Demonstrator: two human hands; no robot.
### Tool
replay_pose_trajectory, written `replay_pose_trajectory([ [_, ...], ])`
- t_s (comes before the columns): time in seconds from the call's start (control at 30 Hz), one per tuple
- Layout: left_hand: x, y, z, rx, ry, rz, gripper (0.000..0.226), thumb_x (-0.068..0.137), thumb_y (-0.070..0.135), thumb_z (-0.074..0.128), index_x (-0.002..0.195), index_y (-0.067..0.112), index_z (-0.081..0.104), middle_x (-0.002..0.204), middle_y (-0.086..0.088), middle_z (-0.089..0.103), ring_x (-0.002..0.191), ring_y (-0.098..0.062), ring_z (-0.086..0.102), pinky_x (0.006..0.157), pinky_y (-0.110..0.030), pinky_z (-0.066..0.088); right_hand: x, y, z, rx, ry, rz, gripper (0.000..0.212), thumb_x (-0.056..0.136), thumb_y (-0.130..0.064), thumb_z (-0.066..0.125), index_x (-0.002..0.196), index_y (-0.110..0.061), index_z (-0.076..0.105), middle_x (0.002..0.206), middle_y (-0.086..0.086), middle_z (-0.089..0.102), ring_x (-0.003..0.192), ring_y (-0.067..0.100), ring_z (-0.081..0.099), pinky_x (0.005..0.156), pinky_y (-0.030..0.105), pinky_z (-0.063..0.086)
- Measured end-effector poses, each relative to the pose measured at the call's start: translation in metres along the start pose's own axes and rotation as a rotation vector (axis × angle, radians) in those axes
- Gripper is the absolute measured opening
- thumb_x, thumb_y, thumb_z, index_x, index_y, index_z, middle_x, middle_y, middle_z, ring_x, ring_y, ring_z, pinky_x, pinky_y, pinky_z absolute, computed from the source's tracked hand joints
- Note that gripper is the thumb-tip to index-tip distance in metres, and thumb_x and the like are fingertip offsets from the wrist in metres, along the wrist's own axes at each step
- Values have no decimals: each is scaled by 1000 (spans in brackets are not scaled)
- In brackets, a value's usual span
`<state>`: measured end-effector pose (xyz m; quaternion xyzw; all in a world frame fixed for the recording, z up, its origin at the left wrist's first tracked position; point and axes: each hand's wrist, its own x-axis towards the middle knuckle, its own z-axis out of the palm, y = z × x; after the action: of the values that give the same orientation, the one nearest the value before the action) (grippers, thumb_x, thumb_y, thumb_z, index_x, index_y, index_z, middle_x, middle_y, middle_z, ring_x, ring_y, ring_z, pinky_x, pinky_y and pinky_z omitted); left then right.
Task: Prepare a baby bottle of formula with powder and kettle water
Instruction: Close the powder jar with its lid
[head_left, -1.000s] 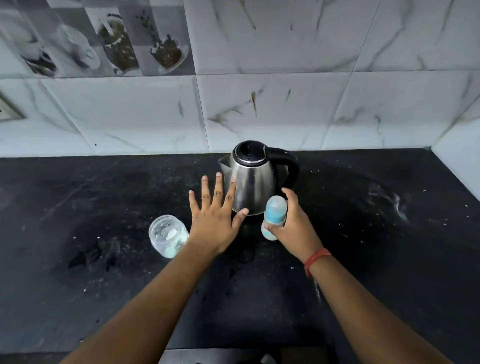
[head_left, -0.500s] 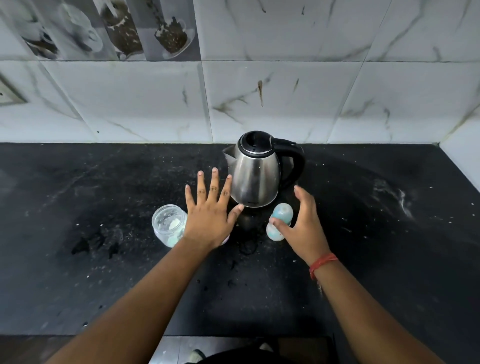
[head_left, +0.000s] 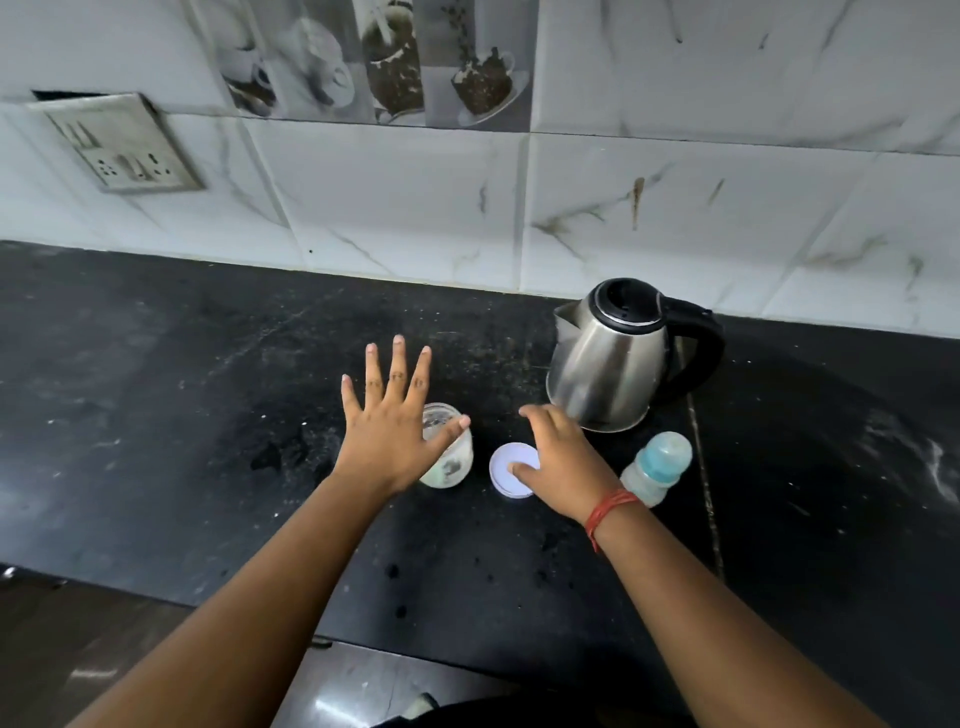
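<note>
A clear jar of white powder (head_left: 451, 457) stands open on the black counter (head_left: 208, 415). My left hand (head_left: 395, 431) hovers flat over its left side, fingers spread, holding nothing. A round white lid (head_left: 511, 470) lies just right of the jar; my right hand (head_left: 561, 457) rests on its right edge, thumb on top, fingers loosely apart. The baby bottle (head_left: 657, 467), clear with a teal collar and cap, stands alone right of that hand. Behind them sits the steel kettle (head_left: 615, 358), black lid shut, handle to the right.
Marble wall tiles run along the back of the counter. A switch and socket plate (head_left: 122, 145) is on the wall at far left. The counter's front edge runs across the lower left, with floor below it.
My right hand let go of the baby bottle, which now stands by itself, and moved left onto the white lid. The view swung left, bringing the socket plate into sight.
</note>
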<state>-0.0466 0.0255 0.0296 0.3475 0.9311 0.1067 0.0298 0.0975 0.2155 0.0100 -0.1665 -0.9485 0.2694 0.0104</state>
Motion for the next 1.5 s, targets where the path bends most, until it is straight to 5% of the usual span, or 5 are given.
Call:
replay_pose_trajectory([
  [0.27,-26,-34,24,-287,-218,-76,134,67,91,49,160,25,-21,165,6,-34,155,-24,-27,126,-62,2,21,1,45,-370,-235,109,76,85,-49,70,149,-27,35,146,6,45,138,31,37,115,48,32],
  [0.7,-24,-27,58,-778,-176,-149,124,58,69,81,159,33,20,173,2,-7,154,-9,-14,129,-53,7,0,-9,19,2,-38,186,76,80,-30,71,150,-34,40,129,1,38,123,24,46,106,31,40],
  [1.07,-17,3,64,-908,-83,-163,90,66,40,93,136,38,37,132,18,56,122,-1,58,109,-37,50,-13,-21,-35,312,187,272,41,80,-21,77,106,-16,46,121,-2,40,98,14,49,70,9,35],
  [1.3,-5,33,48,-921,-46,-46,101,67,36,94,148,29,35,139,15,48,129,-1,51,112,-37,47,-9,-27,-54,348,376,-18,44,73,-23,88,90,-15,49,116,-1,46,108,8,52,89,3,35],
  [1.5,0,54,30,-912,-21,58,101,64,50,89,148,34,37,141,13,46,133,-12,47,110,-45,47,-1,-29,-68,150,141,-170,76,75,-23,85,142,-23,48,137,-4,42,131,20,42,114,34,37],
])
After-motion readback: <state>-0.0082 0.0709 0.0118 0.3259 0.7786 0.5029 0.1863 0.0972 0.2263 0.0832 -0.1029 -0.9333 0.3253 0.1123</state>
